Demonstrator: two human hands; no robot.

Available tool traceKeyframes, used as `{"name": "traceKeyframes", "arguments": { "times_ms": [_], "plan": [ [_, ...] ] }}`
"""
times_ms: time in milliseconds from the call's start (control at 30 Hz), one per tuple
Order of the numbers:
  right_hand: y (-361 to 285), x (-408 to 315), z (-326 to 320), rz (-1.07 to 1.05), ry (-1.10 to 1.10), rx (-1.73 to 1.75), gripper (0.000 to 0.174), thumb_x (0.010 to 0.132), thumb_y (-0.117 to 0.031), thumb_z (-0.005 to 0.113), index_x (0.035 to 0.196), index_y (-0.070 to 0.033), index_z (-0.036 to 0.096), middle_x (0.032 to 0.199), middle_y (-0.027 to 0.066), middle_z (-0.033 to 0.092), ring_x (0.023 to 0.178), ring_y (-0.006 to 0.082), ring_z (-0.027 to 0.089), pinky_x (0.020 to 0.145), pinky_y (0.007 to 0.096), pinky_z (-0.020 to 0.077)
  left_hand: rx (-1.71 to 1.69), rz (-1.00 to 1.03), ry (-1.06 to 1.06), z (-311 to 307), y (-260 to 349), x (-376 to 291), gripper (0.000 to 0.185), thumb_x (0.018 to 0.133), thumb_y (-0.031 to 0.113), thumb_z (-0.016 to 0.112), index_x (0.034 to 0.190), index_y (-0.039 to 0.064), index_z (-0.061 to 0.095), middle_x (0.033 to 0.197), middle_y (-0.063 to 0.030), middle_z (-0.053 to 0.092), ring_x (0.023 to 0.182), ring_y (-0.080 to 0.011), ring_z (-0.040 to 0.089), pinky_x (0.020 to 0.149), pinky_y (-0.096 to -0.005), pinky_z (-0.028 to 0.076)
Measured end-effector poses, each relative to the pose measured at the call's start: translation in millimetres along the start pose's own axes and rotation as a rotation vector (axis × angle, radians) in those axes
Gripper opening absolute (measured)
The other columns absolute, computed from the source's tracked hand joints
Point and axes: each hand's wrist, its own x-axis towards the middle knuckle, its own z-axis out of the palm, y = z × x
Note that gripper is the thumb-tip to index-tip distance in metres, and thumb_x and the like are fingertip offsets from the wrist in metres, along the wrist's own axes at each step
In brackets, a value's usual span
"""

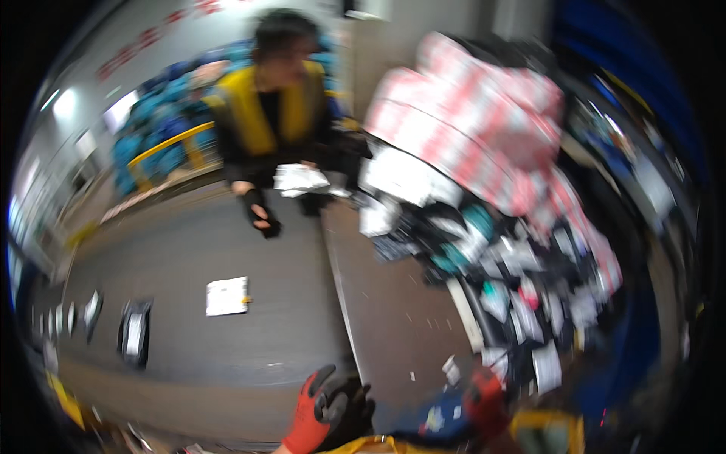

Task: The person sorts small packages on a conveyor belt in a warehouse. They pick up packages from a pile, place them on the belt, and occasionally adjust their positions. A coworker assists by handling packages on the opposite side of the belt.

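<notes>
My left hand [317, 411], in a red work glove with dark grey fingertips, is over the near edge of the dark conveyor belt [272, 335]. Its fingers are apart, with nothing in them. Blurred, my right hand [485, 397] wears a red glove too and is at the lower right, beside small pale packages; whether it grips one cannot be told. Left of centre on the belt lie a flat white package [227, 296] and a black package with a white label [135, 333]. To the right, many black, white and teal parcels [471, 232] are heaped.
Across the belt stands a co-worker [272, 108] in a yellow vest, holding white packages [299, 179]. A large red-and-white checked bag [471, 125] lies over the parcel heap. Behind a yellow rail [170, 144] are stacked teal sacks [153, 125]. A yellow-framed container [547, 417] is at the lower right.
</notes>
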Motion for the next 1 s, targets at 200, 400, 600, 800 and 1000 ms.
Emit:
{"name": "traceKeyframes", "arguments": {
  "times_ms": [200,400,600,800,1000],
  "plan": [
    [12.6,-76.1,-231.0,0.328,0.613,-0.829,0.050,0.070,0.001,0.076,0.119,-0.006,0.064,0.143,0.0189,0.057,0.126,0.0437,0.056,0.103,0.0475,0.0481,-0.070,0.103,0.026,28.9,3.6,-13.5,0.034,0.100,0.002,0.055,0.133,0.001,0.062,0.149,-0.0180,0.052,0.137,-0.0328,0.051,0.114,-0.0435,0.039],
    [28.1,-194.4,-364.6,0.439,0.940,-1.147,0.052,0.079,-0.003,0.074,0.130,-0.003,0.062,0.137,0.0196,0.059,0.129,0.0417,0.055,0.111,0.0470,0.0433,0.153,0.352,-0.101,44.2,83.2,-4.9,0.030,0.099,0.003,0.056,0.128,0.000,0.063,0.145,-0.0215,0.055,0.130,-0.0381,0.054,0.108,-0.0448,0.045],
    [162.4,-322.5,-393.8,0.735,0.911,-1.250,0.053,0.088,-0.019,0.070,0.136,-0.002,0.059,0.140,0.0222,0.058,0.132,0.0388,0.053,0.111,0.0481,0.0425,0.176,0.360,-0.134,76.8,117.7,1.4,0.038,0.090,-0.003,0.063,0.127,0.004,0.068,0.143,-0.0199,0.057,0.134,-0.0367,0.054,0.109,-0.0441,0.045],
    [370.3,-455.4,-356.9,1.627,-0.136,-1.177,0.085,0.090,-0.061,0.062,0.151,-0.004,0.046,0.154,0.0188,0.050,0.133,0.0338,0.055,0.108,0.0515,0.0449,0.120,0.219,-0.265,129.9,106.9,2.5,0.061,0.086,0.017,0.076,0.142,0.003,0.057,0.147,-0.0219,0.052,0.137,-0.0427,0.048,0.113,-0.0474,0.041],
    [307.7,-225.1,-245.0,0.707,0.306,-0.937,0.077,0.085,-0.049,0.071,0.147,-0.008,0.051,0.154,0.0174,0.049,0.139,0.0376,0.047,0.114,0.0529,0.0379,0.401,0.517,-0.536,247.8,99.3,16.0,0.078,0.084,0.042,0.075,0.147,0.006,0.050,0.158,-0.0236,0.037,0.145,-0.0482,0.034,0.118,-0.0607,0.029]
  ]
}}
